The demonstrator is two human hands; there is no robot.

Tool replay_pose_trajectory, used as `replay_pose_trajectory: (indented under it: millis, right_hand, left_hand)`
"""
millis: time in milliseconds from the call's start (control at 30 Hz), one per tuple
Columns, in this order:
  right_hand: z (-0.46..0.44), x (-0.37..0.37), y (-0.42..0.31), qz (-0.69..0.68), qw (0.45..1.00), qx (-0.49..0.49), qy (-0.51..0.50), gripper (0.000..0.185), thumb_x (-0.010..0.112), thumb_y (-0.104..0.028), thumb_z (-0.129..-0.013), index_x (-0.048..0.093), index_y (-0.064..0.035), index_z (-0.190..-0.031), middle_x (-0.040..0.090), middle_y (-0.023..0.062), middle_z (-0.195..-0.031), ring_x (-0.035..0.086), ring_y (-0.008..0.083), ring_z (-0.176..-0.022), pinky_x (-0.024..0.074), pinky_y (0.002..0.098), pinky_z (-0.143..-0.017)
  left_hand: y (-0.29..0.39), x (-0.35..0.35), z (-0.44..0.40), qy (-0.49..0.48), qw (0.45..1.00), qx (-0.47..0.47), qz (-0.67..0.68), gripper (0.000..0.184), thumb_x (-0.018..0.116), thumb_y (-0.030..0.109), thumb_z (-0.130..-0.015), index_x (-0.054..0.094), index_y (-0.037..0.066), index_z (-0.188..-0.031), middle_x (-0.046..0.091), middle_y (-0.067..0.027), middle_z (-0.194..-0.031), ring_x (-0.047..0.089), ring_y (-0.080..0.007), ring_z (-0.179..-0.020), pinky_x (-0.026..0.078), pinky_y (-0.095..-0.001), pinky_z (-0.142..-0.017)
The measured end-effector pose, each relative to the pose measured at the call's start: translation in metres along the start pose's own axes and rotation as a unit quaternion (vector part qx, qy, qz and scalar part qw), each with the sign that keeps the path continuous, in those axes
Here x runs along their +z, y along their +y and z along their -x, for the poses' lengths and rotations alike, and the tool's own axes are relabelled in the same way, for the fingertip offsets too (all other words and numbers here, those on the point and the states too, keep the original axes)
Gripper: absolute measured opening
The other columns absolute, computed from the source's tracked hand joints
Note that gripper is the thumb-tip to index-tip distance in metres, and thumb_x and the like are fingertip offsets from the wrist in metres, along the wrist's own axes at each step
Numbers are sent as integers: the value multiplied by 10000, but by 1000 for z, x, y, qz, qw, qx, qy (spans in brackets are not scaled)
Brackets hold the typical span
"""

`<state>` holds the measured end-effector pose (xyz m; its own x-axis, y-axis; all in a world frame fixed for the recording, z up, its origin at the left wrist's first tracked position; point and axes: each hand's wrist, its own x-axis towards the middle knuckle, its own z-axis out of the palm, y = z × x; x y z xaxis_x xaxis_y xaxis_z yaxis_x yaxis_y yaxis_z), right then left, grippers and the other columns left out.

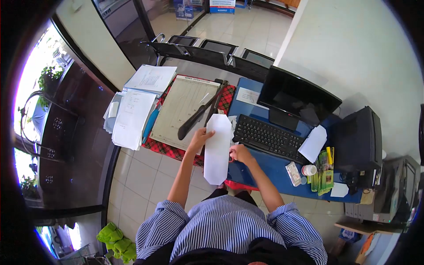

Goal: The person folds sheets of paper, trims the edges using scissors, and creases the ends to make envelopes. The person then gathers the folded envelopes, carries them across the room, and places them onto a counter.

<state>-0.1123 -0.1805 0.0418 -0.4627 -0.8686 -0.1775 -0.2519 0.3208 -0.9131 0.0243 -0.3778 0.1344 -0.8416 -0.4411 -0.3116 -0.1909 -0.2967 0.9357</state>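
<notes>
A long sheet of white paper (217, 157) with its corners cut off slantwise is held upright in front of me. My left hand (201, 139) is closed on its left edge, thumb on the face of the sheet. At the right edge, my right hand (241, 154) is closed around red-handled scissors (231, 168); their blades are hidden behind the paper. Beyond my left hand lies a paper cutter (172, 106) with a black-handled blade arm (192, 123). A black keyboard (267, 138) is just past my right hand.
Stacks of documents (132, 117) lie at the left. A monitor (296, 95) stands behind the keyboard on the blue desk (240, 173). Toward the right are more cut white paper (314, 143), a small white jar (309, 170) and green-yellow packets (326, 176). Metal chairs (216, 52) line the far side.
</notes>
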Motion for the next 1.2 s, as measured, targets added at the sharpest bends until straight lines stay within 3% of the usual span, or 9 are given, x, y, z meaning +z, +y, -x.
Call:
replay_pose_trajectory:
  millis: [133, 267, 433, 567, 667, 733, 900, 1100, 1200]
  right_hand:
    - [17, -26, -24, -194, 980, 29, -7, 593, 720, -106, -675, 502, -21, -1219, 608, 58, -735, 549, 168, -620, 465, 309, -595]
    - [63, -63, -78, -463, 882, 86, 28, 522, 718, -80, -672, 552, 14, -1158, 621, 46, -785, 557, 153, -657, 474, 292, -641]
    - [115, -83, -47, -250, 964, 74, 57, 363, 660, -85, -780, 569, 27, -1113, 632, 114, -965, 578, 133, -793, 464, 262, -689]
    - [137, -120, -38, -51, 982, 125, 135, 383, 656, -84, -766, 573, 0, -1130, 580, 99, -1084, 556, 158, -890, 452, 267, -729]
    - [147, -128, -40, 161, 968, 1, 194, 350, 631, -94, -766, 586, -18, -1105, 572, 74, -1067, 553, 168, -887, 456, 275, -727]
    - [153, -129, -41, 367, 892, -126, 232, 321, 606, -103, -767, 599, -36, -1080, 564, 48, -1050, 549, 179, -884, 461, 283, -725]
    - [186, -127, -35, 421, 819, -287, 264, 256, 582, -99, -754, 607, -53, -1004, 567, 33, -1016, 538, 203, -855, 457, 292, -739]
    - [226, -119, 51, 388, 868, -268, 154, 218, 558, -74, -774, 599, -53, -986, 561, 33, -985, 532, 190, -842, 456, 289, -761]
    - [231, -103, 76, 360, 887, -261, 128, 245, 556, -58, -762, 598, -43, -1003, 557, 50, -977, 528, 211, -854, 457, 287, -769]
  left_hand:
    - [-6, 28, -3, -1, 996, 8, 89, 290, 622, 216, -878, 598, -38, -1016, 627, -77, -828, 578, -135, -650, 473, -229, -589]
    - [-12, 63, -16, 32, 987, -4, 157, 308, 604, 219, -889, 582, -37, -1060, 630, -113, -921, 602, -160, -746, 477, -246, -637]
    - [-35, 105, -41, 84, 957, 49, 273, 419, 581, 243, -907, 456, -16, -1212, 589, -141, -1038, 585, -180, -826, 483, -288, -733]
    - [-49, 148, -24, 232, 968, 28, 94, 524, 578, 251, -905, 330, 38, -1315, 548, -150, -1132, 579, -213, -885, 469, -338, -800]
    - [-56, 186, -6, 110, 989, 33, 91, 583, 573, 252, -902, 251, 73, -1355, 532, -144, -1167, 586, -232, -872, 474, -361, -804]
    - [-35, 226, 18, 8, 967, -87, 240, 540, 609, 217, -878, 324, 42, -1301, 596, -120, -1026, 583, -199, -849, 476, -303, -762]
    - [-106, 239, 9, -66, 987, -7, 148, 464, 605, 198, -871, 391, 38, -1250, 577, -135, -1072, 586, -182, -849, 482, -319, -721]
    - [-165, 235, 33, 8, 992, -44, -117, 367, 595, 158, -849, 498, 58, -1189, 567, -121, -1139, 602, -243, -883, 463, -328, -810]
    - [-151, 239, 79, 45, 883, 193, -426, 362, 620, 139, -784, 549, 79, -1134, 598, -74, -1087, 585, -256, -953, 424, -334, -853]
